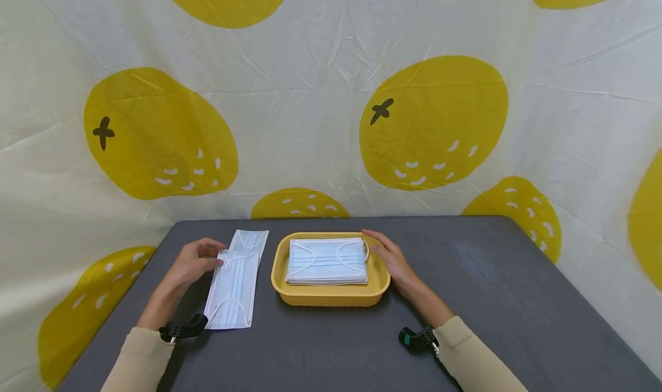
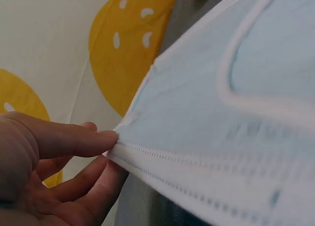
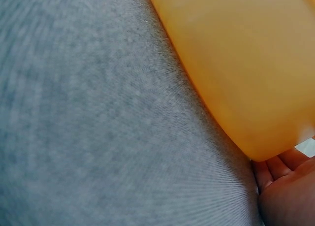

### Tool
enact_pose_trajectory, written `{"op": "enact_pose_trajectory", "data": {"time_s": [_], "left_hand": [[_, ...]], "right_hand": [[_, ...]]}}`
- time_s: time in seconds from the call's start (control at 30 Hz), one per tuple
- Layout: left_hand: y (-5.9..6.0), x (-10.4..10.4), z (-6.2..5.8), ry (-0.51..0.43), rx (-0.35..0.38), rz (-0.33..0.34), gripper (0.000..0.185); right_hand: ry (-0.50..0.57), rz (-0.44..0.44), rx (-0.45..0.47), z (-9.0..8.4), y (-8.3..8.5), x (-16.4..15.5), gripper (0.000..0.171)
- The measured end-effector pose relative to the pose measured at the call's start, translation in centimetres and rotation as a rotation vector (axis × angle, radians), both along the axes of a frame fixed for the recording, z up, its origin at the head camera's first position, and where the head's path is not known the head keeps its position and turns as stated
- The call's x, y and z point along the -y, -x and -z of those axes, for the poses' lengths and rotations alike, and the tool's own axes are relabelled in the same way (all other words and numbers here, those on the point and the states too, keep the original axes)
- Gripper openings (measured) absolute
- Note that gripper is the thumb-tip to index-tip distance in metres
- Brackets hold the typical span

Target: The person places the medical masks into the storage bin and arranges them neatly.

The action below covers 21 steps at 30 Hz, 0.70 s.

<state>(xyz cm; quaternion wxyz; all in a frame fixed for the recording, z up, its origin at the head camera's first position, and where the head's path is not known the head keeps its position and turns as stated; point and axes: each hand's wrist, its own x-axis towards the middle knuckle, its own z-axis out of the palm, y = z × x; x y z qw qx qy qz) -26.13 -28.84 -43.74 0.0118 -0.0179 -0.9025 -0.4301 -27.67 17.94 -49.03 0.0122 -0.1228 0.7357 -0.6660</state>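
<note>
Head view, operator: your left hand (image 1: 192,264) sits at the left long edge of the loose face mask (image 1: 235,281), which lies flat on the grey table (image 1: 491,288) just left of the yellow tray (image 1: 331,297). The mask's long axis runs away from you, slightly tilted, with one short end toward your sleeve and the other toward the backdrop. Your left hand is plainly the nearer one to it. In the left wrist view, your thumb and fingers (image 2: 74,142) pinch the corner of the mask's pleated edge, so that hand is grasping the mask.

Your right hand (image 1: 394,260) lies against the tray's right wall, fingers extended along the rim and holding nothing. The right wrist view is blurred, so whether the palm presses the wall or only touches it cannot be confirmed. A stack of masks (image 1: 327,261) rests inside the tray, long axis running left to right.
</note>
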Motion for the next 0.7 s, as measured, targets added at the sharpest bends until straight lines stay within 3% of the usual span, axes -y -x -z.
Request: {"op": "enact_pose_trajectory", "data": {"time_s": [0.1, 0.23, 0.5, 0.7], "left_hand": [[-0.02, -0.05, 0.07, 0.006, -0.027, -0.005, 0.027], [-0.04, -0.07, -0.02, 0.017, -0.006, -0.01, 0.024], [-0.03, -0.32, -0.2, 0.005, 0.07, -0.051, 0.037], [0.03, -0.47, -0.07, 0.007, 0.048, -0.034, 0.047]], "right_hand": [[-0.004, 0.007, 0.003, 0.0, 0.0, 0.04, 0.045], [-0.013, 0.011, 0.01, -0.05, -0.11, 0.04, 0.045], [-0.017, 0.013, 0.01, 0.08, -0.09, -0.09, 0.045], [-0.024, 0.011, 0.009, 0.03, -0.1, -0.09, 0.044]]}}
